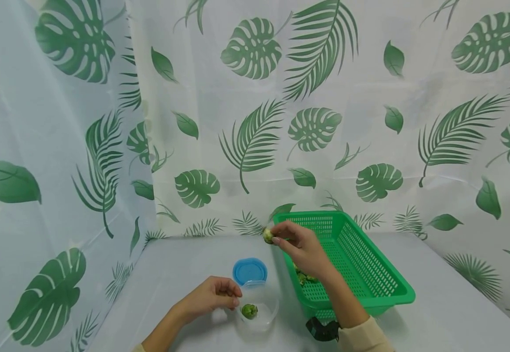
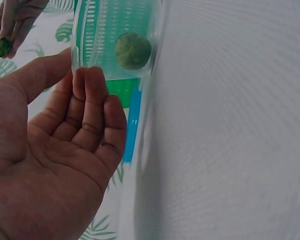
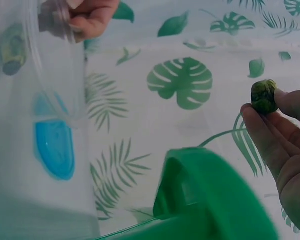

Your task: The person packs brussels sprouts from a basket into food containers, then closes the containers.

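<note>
Between thumb and fingertips, my right hand (image 1: 301, 247) pinches a Brussels sprout (image 1: 268, 235), raised over the left edge of the green basket (image 1: 397, 296). In the right wrist view this sprout (image 3: 264, 96) looks green with darker patches. My left hand (image 1: 213, 297) grips the near-left rim of a clear plastic container (image 1: 269, 320), thumb on one side of the wall and fingers on the other. One Brussels sprout (image 1: 249, 311) lies inside that container, also visible through its wall as a round green sprout (image 2: 133, 51) in the left wrist view.
More Brussels sprouts (image 1: 302, 277) lie in the basket's left side, partly hidden by my right forearm. Behind the container a blue lid (image 1: 249, 271) lies on the white table (image 1: 184, 259). A leaf-patterned curtain (image 1: 255, 98) closes off the back and left.
</note>
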A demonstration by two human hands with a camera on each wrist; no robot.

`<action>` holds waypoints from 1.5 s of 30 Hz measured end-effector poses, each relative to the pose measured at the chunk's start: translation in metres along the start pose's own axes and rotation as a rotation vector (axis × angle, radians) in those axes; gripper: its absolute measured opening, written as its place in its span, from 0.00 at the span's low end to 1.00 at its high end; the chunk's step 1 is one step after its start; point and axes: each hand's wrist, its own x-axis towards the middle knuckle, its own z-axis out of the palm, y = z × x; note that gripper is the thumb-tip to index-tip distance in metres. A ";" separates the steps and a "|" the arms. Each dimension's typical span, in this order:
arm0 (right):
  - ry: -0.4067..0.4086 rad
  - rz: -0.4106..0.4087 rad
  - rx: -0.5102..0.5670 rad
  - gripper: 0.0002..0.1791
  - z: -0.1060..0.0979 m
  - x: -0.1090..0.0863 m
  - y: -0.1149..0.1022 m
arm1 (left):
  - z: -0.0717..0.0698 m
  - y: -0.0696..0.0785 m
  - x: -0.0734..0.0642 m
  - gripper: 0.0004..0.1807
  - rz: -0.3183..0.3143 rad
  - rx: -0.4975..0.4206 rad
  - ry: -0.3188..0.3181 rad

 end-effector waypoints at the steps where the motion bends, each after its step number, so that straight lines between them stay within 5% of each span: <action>1: -0.012 0.003 0.002 0.09 0.001 -0.001 0.001 | 0.000 0.000 0.000 0.16 0.000 0.001 0.002; 18: -0.101 0.032 -0.045 0.06 0.009 -0.006 0.013 | 0.000 0.005 0.001 0.16 0.004 0.032 0.009; 32: -0.269 0.105 -0.023 0.06 0.018 -0.010 0.009 | 0.001 0.002 -0.001 0.16 -0.003 0.016 0.009; 45: -0.370 0.093 -0.038 0.06 0.023 -0.010 0.010 | 0.000 0.001 -0.001 0.17 -0.005 0.019 0.008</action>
